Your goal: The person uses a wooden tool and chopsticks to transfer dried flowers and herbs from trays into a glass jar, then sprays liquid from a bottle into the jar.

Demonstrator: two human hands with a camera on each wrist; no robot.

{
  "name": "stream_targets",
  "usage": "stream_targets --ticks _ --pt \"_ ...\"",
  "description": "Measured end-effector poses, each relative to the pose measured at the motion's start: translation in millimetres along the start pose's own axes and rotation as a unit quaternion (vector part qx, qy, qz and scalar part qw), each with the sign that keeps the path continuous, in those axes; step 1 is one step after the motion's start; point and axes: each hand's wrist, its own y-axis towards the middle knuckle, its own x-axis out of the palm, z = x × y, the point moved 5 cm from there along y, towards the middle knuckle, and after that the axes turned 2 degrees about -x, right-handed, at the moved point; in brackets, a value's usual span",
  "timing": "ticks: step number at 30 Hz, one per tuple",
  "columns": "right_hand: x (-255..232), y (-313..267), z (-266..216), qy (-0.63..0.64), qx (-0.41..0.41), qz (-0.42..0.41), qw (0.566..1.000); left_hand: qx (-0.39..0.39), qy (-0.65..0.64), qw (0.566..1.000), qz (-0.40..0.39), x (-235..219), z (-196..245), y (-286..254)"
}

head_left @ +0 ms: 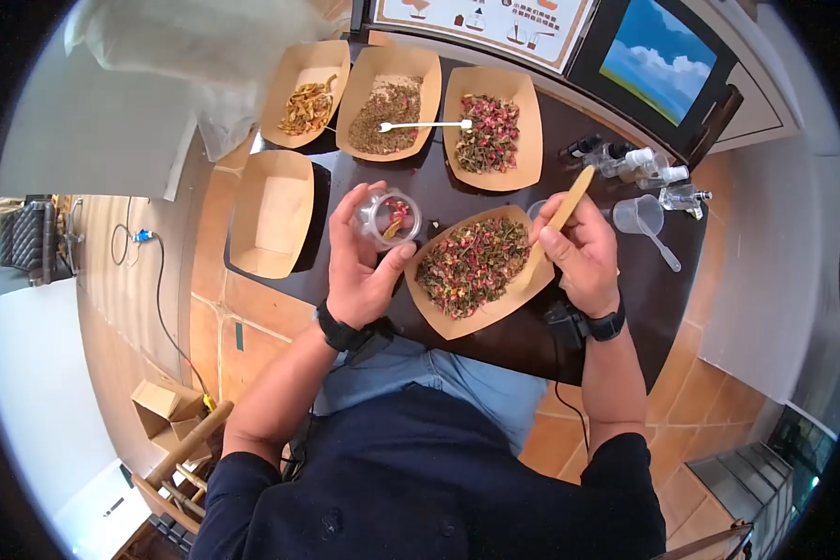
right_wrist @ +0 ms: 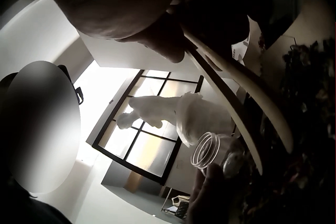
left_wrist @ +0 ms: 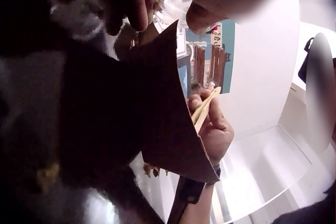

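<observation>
My left hand [head_left: 366,271] grips a small clear jar [head_left: 388,217] with some red and yellow dried pieces inside; its open mouth shows in the right wrist view [right_wrist: 206,151]. My right hand [head_left: 583,257] pinches wooden tongs [head_left: 572,198], whose two arms [right_wrist: 236,113] reach down over the dried mix in the right wrist view. Below and between the hands, a paper tray [head_left: 457,325] holds a mix of red, green and brown dried flowers [head_left: 471,266]. In the left wrist view the tray's side [left_wrist: 173,155] hides part of the right hand [left_wrist: 216,132].
Three paper trays of dried material stand at the back, one with yellow pieces [head_left: 306,107], one with a white spoon [head_left: 425,125] across it. An empty tray [head_left: 271,215] lies left. Small bottles [head_left: 637,161] and a clear cup [head_left: 638,217] stand right, near a screen [head_left: 658,61].
</observation>
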Motion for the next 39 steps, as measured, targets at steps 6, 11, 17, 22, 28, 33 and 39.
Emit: stream_targets --ticks 6,11,17,22,28,33,39 --pt "-16.9 5.2 3.1 0.014 -0.032 0.074 0.997 -0.020 0.027 0.998 0.059 -9.9 25.3 -38.9" --pt "-1.3 4.0 32.9 0.049 -0.014 0.155 0.987 -0.063 -0.008 0.994 0.087 9.9 24.2 -56.6" --pt "20.1 -3.4 34.3 0.095 -0.018 0.182 0.978 -0.053 -0.065 0.990 0.109 38.1 23.2 -40.9" --pt "13.6 -7.5 32.1 0.110 -0.028 0.200 0.973 0.002 -0.041 0.995 0.089 29.3 5.5 5.5" --pt "5.5 -11.0 23.8 0.057 -0.091 0.215 0.971 -0.005 -0.055 0.998 0.006 11.6 7.9 39.8" --pt "-2.3 -8.7 8.0 0.022 -0.162 0.180 0.970 0.005 -0.003 1.000 0.017 -2.2 6.4 19.8" --pt "0.3 -6.4 4.3 -0.127 -0.193 0.175 0.957 0.028 0.093 0.995 0.024 1.4 1.2 6.0"
